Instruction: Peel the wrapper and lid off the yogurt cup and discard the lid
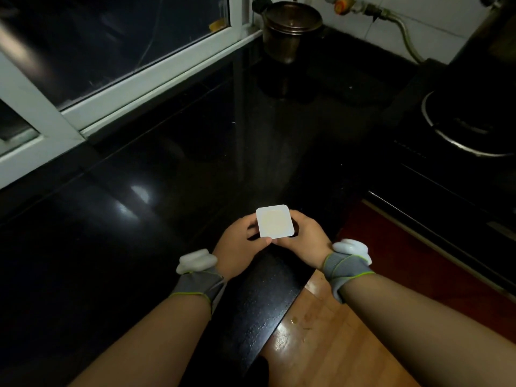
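Observation:
A small square yogurt cup (275, 221) with a white rim and a pale lid on top is held up over the front edge of a black counter. My left hand (237, 247) grips its left side, thumb along the near edge. My right hand (305, 241) wraps its right side and underside. The cup's body is hidden behind my fingers. Both wrists carry grey bands with white devices.
The glossy black counter (167, 191) stretches ahead to a white-framed window (125, 88) on the left. A dark metal pot (290, 29) stands at the back corner. A stove with a pan (463, 129) is on the right. A wooden floor (321, 344) lies below.

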Tool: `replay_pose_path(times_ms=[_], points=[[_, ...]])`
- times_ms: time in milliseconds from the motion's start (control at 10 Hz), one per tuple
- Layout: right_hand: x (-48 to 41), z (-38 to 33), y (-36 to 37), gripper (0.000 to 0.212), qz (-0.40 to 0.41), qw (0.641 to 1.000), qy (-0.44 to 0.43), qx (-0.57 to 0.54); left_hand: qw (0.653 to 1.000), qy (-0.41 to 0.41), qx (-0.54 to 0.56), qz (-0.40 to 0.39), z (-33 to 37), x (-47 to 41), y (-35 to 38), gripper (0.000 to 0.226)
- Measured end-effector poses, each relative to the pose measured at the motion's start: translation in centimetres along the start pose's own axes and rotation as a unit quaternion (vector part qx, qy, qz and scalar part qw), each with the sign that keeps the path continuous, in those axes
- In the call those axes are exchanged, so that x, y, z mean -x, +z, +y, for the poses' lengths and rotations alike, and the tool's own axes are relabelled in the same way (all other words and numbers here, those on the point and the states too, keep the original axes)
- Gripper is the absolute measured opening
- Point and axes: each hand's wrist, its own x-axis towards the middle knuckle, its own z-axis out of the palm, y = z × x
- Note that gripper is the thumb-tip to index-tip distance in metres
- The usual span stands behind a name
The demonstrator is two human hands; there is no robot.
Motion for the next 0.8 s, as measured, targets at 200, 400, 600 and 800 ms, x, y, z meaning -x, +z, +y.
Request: replay_pose_path(times_ms=[200, 400, 600, 800], points=[[-0.2, 0.3, 0.3, 0.060, -0.007, 1.000, 0.014, 0.009, 1.000, 0.009, -0.003, -0.006, -0.5, -0.1, 0.0, 0.060], [-0.1, 0.2, 0.4, 0.060, -0.012, 1.000, 0.016, 0.012, 1.000, 0.006, 0.019, -0.006, -0.8, -0.2, 0.0, 0.060], [1.0, -0.2, -0.5, 0.067, -0.016, 0.999, 0.031, 0.039, 0.999, -0.036, 0.017, -0.002, -1.1, 0.5, -0.3, 0.068], [3.4, -1.5, -2.2, 0.067, -0.036, 0.996, 0.083, 0.021, 0.999, -0.032, 0.009, 0.034, 0.8, 2.5, -0.9, 0.062]])
